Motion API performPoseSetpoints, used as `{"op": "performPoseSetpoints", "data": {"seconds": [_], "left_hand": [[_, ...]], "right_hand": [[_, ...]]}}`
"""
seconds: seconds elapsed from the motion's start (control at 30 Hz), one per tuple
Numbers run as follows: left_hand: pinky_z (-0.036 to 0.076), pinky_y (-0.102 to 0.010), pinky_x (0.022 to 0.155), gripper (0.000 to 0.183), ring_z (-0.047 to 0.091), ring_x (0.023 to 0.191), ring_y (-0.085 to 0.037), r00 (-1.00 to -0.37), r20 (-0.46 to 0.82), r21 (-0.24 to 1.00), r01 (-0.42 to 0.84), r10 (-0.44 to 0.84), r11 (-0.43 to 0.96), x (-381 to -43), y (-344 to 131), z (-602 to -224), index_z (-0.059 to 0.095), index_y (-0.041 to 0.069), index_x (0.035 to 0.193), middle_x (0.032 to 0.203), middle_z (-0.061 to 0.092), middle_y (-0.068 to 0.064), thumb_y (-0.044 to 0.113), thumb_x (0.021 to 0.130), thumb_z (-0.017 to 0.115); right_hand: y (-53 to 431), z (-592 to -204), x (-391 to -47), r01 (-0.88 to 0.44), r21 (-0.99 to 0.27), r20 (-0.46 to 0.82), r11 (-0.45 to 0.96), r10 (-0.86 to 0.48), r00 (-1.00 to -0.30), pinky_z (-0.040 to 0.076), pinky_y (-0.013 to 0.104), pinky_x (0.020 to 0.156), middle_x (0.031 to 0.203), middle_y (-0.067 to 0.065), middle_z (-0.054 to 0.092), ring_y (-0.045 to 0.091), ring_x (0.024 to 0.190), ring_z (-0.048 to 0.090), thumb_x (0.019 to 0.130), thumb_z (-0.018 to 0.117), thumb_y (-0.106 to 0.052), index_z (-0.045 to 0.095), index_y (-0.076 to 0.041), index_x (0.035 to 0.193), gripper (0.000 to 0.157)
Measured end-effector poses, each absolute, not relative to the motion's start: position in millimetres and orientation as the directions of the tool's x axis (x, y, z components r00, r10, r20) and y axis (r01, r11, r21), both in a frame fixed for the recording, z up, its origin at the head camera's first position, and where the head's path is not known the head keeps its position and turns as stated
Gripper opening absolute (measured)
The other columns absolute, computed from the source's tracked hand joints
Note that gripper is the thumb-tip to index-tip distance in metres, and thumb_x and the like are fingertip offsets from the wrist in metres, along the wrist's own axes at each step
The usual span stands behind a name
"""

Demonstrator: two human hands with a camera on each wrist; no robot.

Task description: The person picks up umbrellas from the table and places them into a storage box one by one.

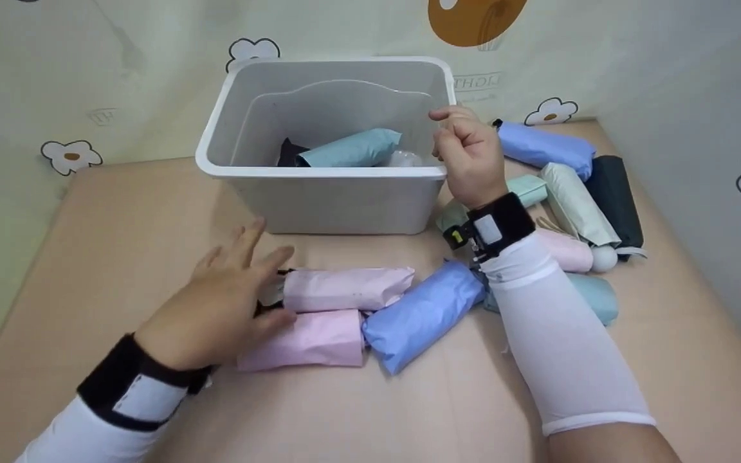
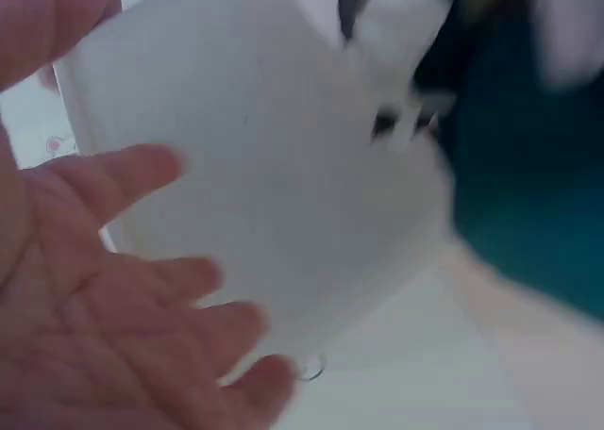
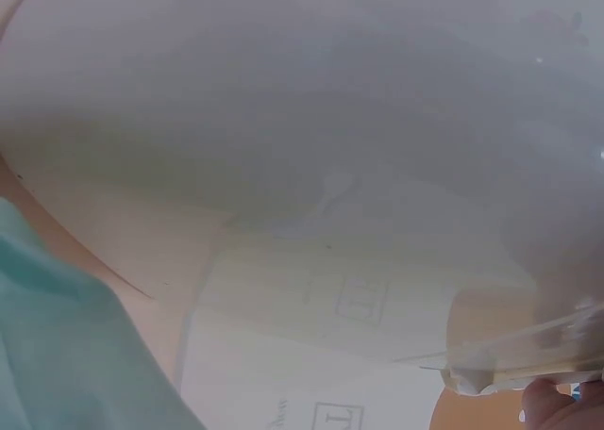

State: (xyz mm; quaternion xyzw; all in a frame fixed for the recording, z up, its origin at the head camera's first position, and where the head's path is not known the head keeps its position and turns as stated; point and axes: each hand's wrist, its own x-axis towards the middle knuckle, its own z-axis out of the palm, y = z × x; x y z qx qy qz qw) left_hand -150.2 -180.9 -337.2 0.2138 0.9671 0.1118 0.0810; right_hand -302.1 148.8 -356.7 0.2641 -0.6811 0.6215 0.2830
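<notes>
A pale grey plastic bin (image 1: pixel 338 206) stands at the back of the table. My right hand (image 1: pixel 470 151) is at its right rim, fingers curled over the edge; in the right wrist view the fingertips (image 3: pixel 552 406) show at the rim. My left hand (image 1: pixel 216 299) hovers with fingers spread, just left of two folded pink umbrellas: a pale one (image 1: pixel 345 289) and a deeper pink one (image 1: pixel 312 341), partly behind the thumb. The left wrist view shows its palm (image 2: pixel 104 307) empty before the bin's wall. Inside the bin lie a teal folded umbrella (image 1: pixel 351 149) and a black item (image 1: pixel 289 153).
A blue folded umbrella (image 1: pixel 425 315) lies at the table's middle. Several more are piled right of the bin, including another blue one (image 1: pixel 547 149), a pale green one (image 1: pixel 579 202) and a black one (image 1: pixel 616 202). A printed curtain (image 1: pixel 139 71) hangs behind.
</notes>
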Motion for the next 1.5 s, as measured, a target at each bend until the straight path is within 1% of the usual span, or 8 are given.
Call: {"op": "performPoseSetpoints", "data": {"seconds": [0.07, 0.17, 0.27, 0.4, 0.63, 1.07, 1.3, 1.5], "left_hand": [[0.032, -0.068, 0.119, 0.074, 0.042, 0.148, -0.05, -0.888, -0.138, 0.256, 0.396, 0.439, 0.882, -139, -183, -348, 0.055, 0.016, 0.152, 0.164, 0.037, -0.025, 0.044, 0.089, 0.081], [0.044, -0.065, 0.11, 0.07, 0.059, 0.131, -0.043, -0.885, -0.11, 0.236, 0.419, 0.452, 0.877, -129, -185, -364, 0.063, 0.016, 0.142, 0.146, 0.056, -0.018, 0.042, 0.082, 0.088], [0.043, -0.064, 0.111, 0.069, 0.057, 0.132, -0.04, -0.893, -0.068, 0.214, 0.422, 0.444, 0.881, -124, -185, -373, 0.066, 0.016, 0.137, 0.14, 0.06, -0.016, 0.04, 0.078, 0.093], [0.035, -0.072, 0.114, 0.066, 0.051, 0.14, -0.042, -0.898, -0.044, 0.171, 0.426, 0.438, 0.889, -118, -182, -381, 0.068, 0.013, 0.13, 0.143, 0.058, -0.019, 0.039, 0.075, 0.094], [0.025, -0.08, 0.115, 0.058, 0.039, 0.149, -0.045, -0.892, -0.02, 0.131, 0.446, 0.453, 0.885, -114, -182, -393, 0.07, 0.009, 0.123, 0.154, 0.046, -0.022, 0.038, 0.078, 0.092], [0.024, -0.08, 0.115, 0.049, 0.037, 0.147, -0.043, -0.871, 0.056, 0.177, 0.49, 0.488, 0.854, -114, -188, -400, 0.067, 0.005, 0.116, 0.153, 0.044, -0.019, 0.03, 0.08, 0.09], [0.023, -0.068, 0.121, 0.054, 0.037, 0.145, -0.042, -0.846, 0.117, 0.228, 0.533, 0.521, 0.815, -117, -195, -395, 0.064, 0.004, 0.121, 0.149, 0.046, -0.018, 0.024, 0.078, 0.089], [0.03, -0.052, 0.112, 0.05, 0.051, 0.122, -0.032, -0.815, 0.192, 0.208, 0.579, 0.547, 0.789, -119, -198, -386, 0.062, 0.005, 0.117, 0.122, 0.06, -0.008, 0.022, 0.077, 0.087]], "right_hand": [[149, -357, -303, -0.713, -0.696, 0.715, 0.089, -0.008, -0.699, 0.046, 0.039, 0.108, 0.063, -0.012, 0.052, 0.016, 0.106, 0.066, 0.092, 0.048, 0.007, 0.045, 0.012, 0.058, 0.035], [150, -357, -304, -0.714, -0.694, 0.717, 0.093, -0.007, -0.697, 0.046, 0.039, 0.109, 0.062, -0.014, 0.051, 0.016, 0.107, 0.067, 0.091, 0.048, 0.007, 0.045, 0.012, 0.058, 0.034], [150, -357, -304, -0.712, -0.696, 0.715, 0.095, -0.005, -0.699, 0.046, 0.039, 0.109, 0.062, -0.014, 0.051, 0.016, 0.107, 0.067, 0.092, 0.049, 0.007, 0.045, 0.012, 0.057, 0.035], [150, -356, -303, -0.707, -0.701, 0.71, 0.097, -0.008, -0.704, 0.046, 0.039, 0.109, 0.062, -0.014, 0.052, 0.016, 0.108, 0.066, 0.092, 0.049, 0.007, 0.045, 0.013, 0.057, 0.035], [149, -354, -302, -0.7, -0.71, 0.702, 0.079, 0.004, -0.712, 0.045, 0.038, 0.108, 0.061, -0.01, 0.052, 0.016, 0.107, 0.066, 0.091, 0.05, 0.007, 0.046, 0.012, 0.057, 0.035], [148, -355, -301, -0.683, -0.725, 0.686, 0.083, 0.009, -0.727, 0.045, 0.038, 0.109, 0.062, -0.009, 0.053, 0.02, 0.109, 0.065, 0.092, 0.05, 0.007, 0.047, 0.012, 0.058, 0.035], [149, -357, -301, -0.679, -0.73, 0.682, 0.072, 0.011, -0.732, 0.044, 0.038, 0.11, 0.062, -0.01, 0.053, 0.03, 0.11, 0.065, 0.091, 0.05, 0.007, 0.046, 0.013, 0.058, 0.034], [148, -357, -301, -0.683, -0.727, 0.685, 0.075, 0.008, -0.728, 0.044, 0.038, 0.11, 0.063, -0.009, 0.053, 0.018, 0.109, 0.065, 0.09, 0.05, 0.007, 0.047, 0.012, 0.058, 0.033]]}}
